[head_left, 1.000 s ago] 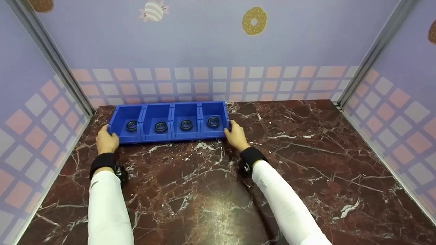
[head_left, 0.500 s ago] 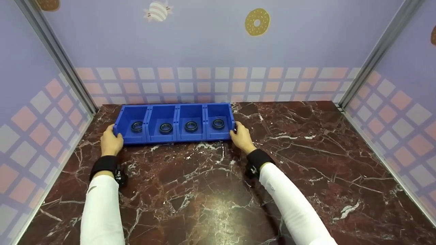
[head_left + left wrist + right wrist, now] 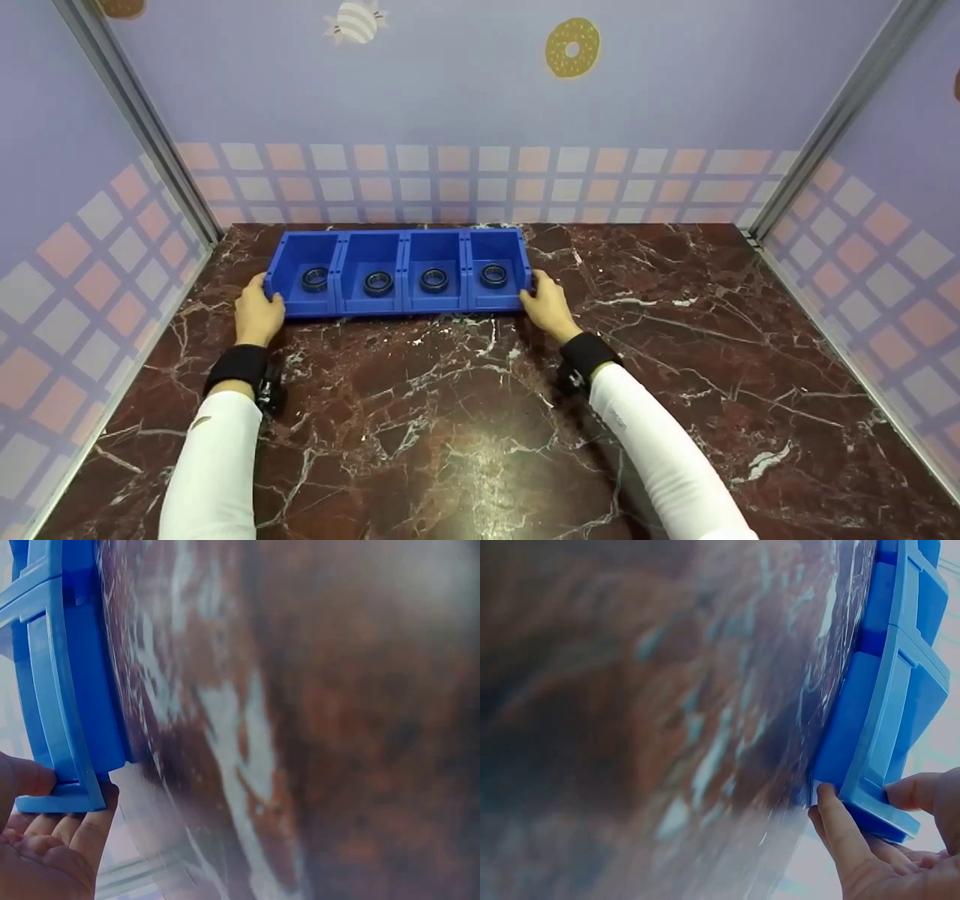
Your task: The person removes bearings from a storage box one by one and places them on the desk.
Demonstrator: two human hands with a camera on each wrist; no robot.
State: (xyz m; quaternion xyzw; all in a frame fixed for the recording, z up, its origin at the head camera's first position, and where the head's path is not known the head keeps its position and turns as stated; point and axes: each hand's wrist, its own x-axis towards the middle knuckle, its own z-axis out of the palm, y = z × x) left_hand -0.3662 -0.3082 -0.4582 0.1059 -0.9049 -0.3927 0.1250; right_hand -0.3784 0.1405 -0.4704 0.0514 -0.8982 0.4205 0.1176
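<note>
A row of joined blue storage bins (image 3: 371, 306) sits toward the back of the table in the head view. Each compartment holds one black ring-shaped bearing (image 3: 379, 292). At the row's left end, my left hand (image 3: 258, 313) grips the side wall. In the left wrist view, the thumb is on the inner side of the blue wall (image 3: 84, 799) and the fingers are outside and beneath. My right hand (image 3: 551, 306) grips the opposite end wall. In the right wrist view, its thumb presses the bin edge (image 3: 877, 802) while the fingers reach round the outer side.
The dark red marbled tabletop (image 3: 420, 405) extends in front and to the right of the bins. A patterned back wall (image 3: 465, 97) stands close behind them. Side panels meet it at grey metal posts (image 3: 832, 112). Black wrist straps (image 3: 238, 365) carry small cameras.
Both hands have moved to the right together, and the row of bins has shifted right along the table with them. The bearings stay in their compartments. The head view has also shifted slightly.
</note>
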